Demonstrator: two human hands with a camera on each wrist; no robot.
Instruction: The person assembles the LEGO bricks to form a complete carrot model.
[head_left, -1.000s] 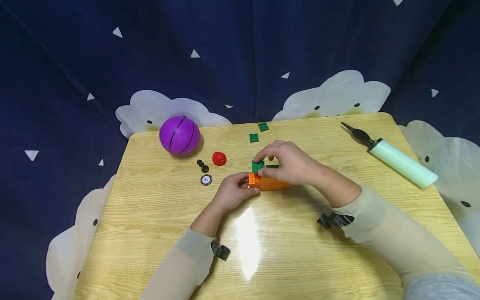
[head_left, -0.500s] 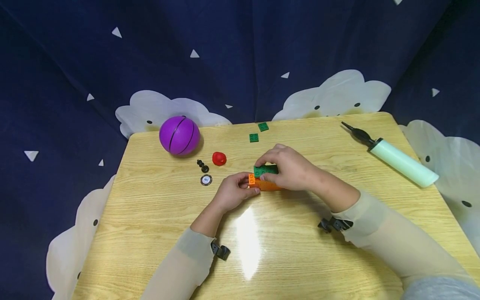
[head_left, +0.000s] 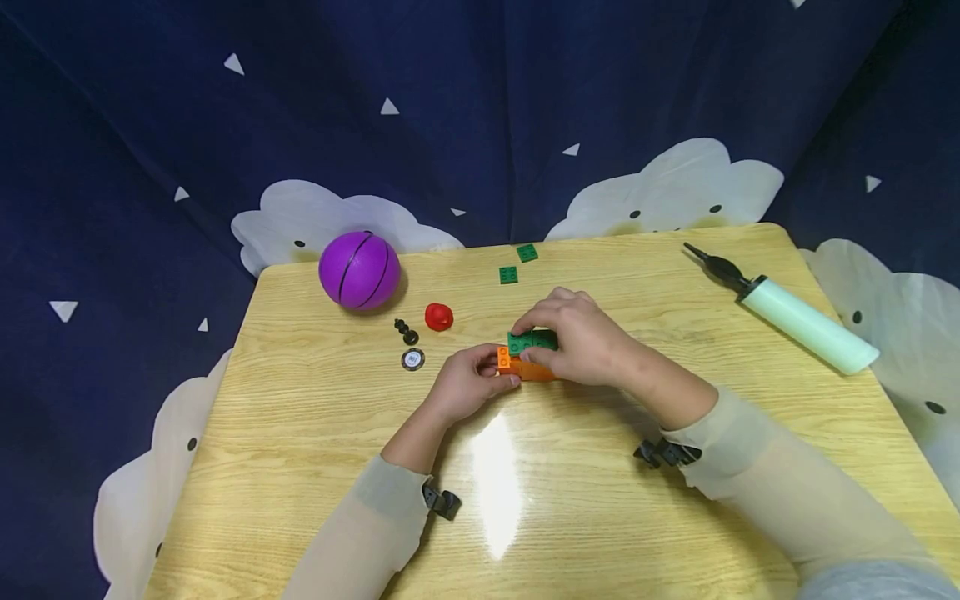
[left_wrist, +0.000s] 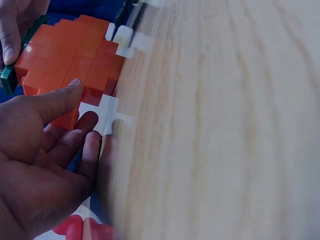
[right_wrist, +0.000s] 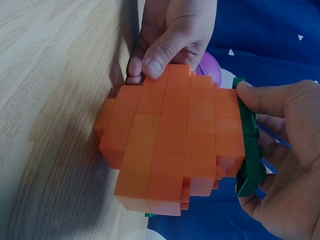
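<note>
An orange build of stacked toy bricks (right_wrist: 167,132) stands on the wooden table, rounded and stepped in outline. My left hand (head_left: 467,385) pinches its left end, with the thumb (left_wrist: 65,97) on the near face. Along the top of the build lies a row of two thin green bricks (right_wrist: 251,155), tilted a little against the orange in the right wrist view. My right hand (head_left: 588,337) pinches these green bricks from above. Its palm and fingers hide the right part of the build in the head view.
Two loose green bricks (head_left: 508,275) lie farther back. To the left are a purple ball (head_left: 360,271), a small red object (head_left: 438,317), a black chess pawn-like piece (head_left: 407,332) and a poker chip (head_left: 412,359). A pale green hand pump (head_left: 806,325) lies at the right.
My right hand has come slightly nearer, bringing the left green brick down into line with the other green one on the orange build. The left hand has kept its place.
</note>
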